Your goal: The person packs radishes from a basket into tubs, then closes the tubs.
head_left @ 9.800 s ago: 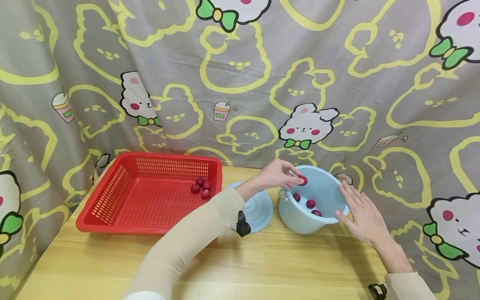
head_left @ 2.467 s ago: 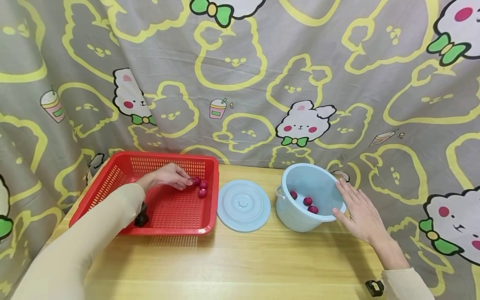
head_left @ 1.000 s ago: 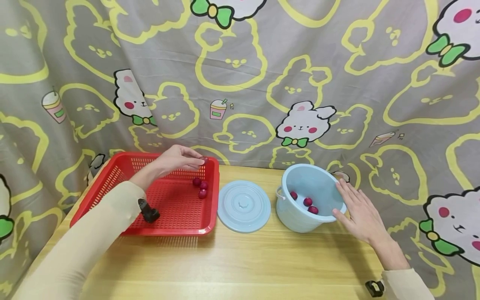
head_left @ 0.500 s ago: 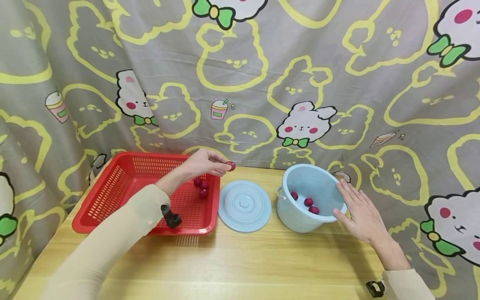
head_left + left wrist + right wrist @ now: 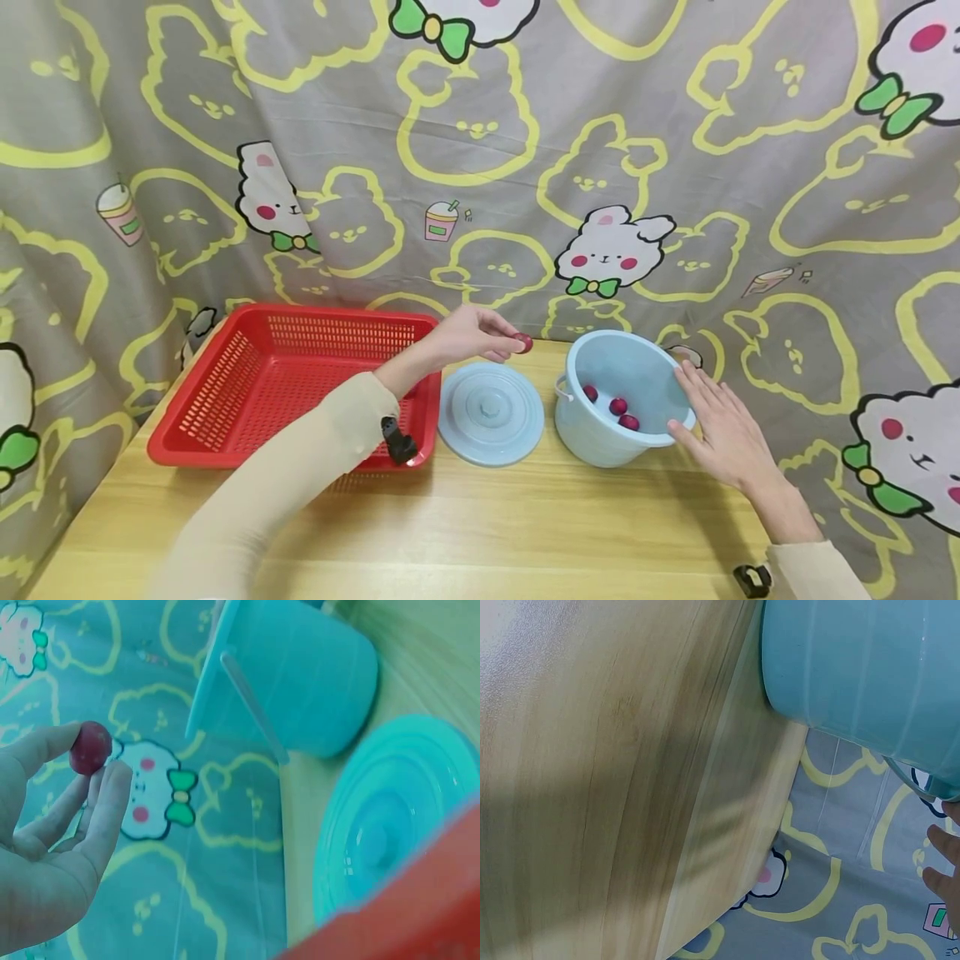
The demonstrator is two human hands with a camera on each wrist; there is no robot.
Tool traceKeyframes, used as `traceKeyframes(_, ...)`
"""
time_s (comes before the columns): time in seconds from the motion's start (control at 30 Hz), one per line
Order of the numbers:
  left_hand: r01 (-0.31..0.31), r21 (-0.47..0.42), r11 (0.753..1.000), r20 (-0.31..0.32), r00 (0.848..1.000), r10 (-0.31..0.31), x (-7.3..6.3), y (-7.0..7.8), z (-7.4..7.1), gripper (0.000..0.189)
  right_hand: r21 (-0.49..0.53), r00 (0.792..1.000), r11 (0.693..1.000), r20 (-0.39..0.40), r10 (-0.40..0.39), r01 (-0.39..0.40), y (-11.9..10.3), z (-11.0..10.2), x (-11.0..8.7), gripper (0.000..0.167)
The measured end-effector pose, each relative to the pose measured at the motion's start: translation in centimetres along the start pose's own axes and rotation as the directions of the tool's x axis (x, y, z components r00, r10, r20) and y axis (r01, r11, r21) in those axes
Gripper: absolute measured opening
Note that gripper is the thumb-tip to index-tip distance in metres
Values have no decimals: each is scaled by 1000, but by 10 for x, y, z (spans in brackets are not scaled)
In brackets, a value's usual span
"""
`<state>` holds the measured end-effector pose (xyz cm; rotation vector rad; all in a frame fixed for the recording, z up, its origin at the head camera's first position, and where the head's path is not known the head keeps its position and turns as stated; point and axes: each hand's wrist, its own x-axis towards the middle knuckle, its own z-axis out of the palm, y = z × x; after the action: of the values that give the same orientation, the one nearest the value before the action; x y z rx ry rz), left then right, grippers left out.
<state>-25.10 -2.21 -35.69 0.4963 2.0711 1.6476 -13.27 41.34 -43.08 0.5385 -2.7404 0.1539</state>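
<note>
My left hand pinches a dark red plum between thumb and fingertips, above the back edge of the round blue lid. In the left wrist view the plum sits at the fingertips, apart from the bucket. The light blue bucket stands upright to the right, with three plums visible on its bottom. My right hand rests with straight fingers along the bucket's right rim. In the right wrist view only some fingertips show at the edge.
A red slotted basket stands on the left of the wooden table; my left forearm crosses over it and hides its right part. A patterned curtain hangs close behind the table. The bucket's handle hangs on its left side.
My left hand has picked a plum out of the red basket and carried it right, over the basket's edge to above the lid. The right hand has stayed at the bucket's rim.
</note>
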Motion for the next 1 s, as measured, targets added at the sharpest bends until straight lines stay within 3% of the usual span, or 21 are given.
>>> traceKeyframes(0.37, -19, 36, 999, 42, 999, 18, 26, 11, 43, 31, 17, 1000, 1000, 6, -9, 9, 0, 0, 0, 77)
traceKeyframes(0.67, -20, -20, 1000, 32, 999, 21, 52, 11, 72, 27, 29, 1000, 1000, 4, -5, 5, 1, -1, 0, 77)
traceKeyframes(1.0, -20, -53, 998, 25, 999, 22, 69, 8, 97, 27, 23, 1000, 1000, -6, 3, -2, 0, 2, -1, 78)
